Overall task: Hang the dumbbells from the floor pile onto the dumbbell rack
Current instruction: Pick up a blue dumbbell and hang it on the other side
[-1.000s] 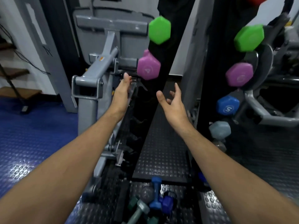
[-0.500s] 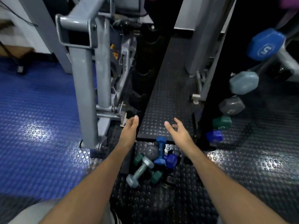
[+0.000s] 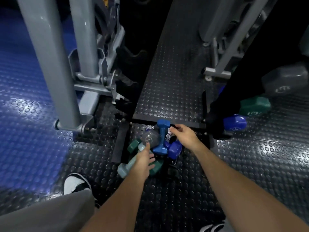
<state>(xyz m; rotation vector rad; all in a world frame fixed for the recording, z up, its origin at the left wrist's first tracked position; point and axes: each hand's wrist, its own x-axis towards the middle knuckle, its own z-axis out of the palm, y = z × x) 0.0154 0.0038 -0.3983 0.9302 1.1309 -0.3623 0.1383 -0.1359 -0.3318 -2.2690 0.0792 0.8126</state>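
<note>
Both hands reach into the floor pile of dumbbells point(image 3: 155, 148) at the foot of the rack point(image 3: 237, 81): the left hand point(image 3: 143, 160) lies with loose fingers on a pale grey-green dumbbell point(image 3: 127, 166), not yet gripping; the right hand point(image 3: 185, 137), fingers curled, holds nothing visible beside an upright blue dumbbell point(image 3: 161, 137). Pulling one weight could topple the tangled others onto fingers. A gym machine frame point(image 3: 55, 64) crowds the left; a shoe point(image 3: 76, 183) stands near.

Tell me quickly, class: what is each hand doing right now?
Left hand: over the pale grey-green dumbbell; whether it has a grip cannot be told.
Right hand: fingers loosely curled, holding nothing, beside the blue dumbbell.
</note>
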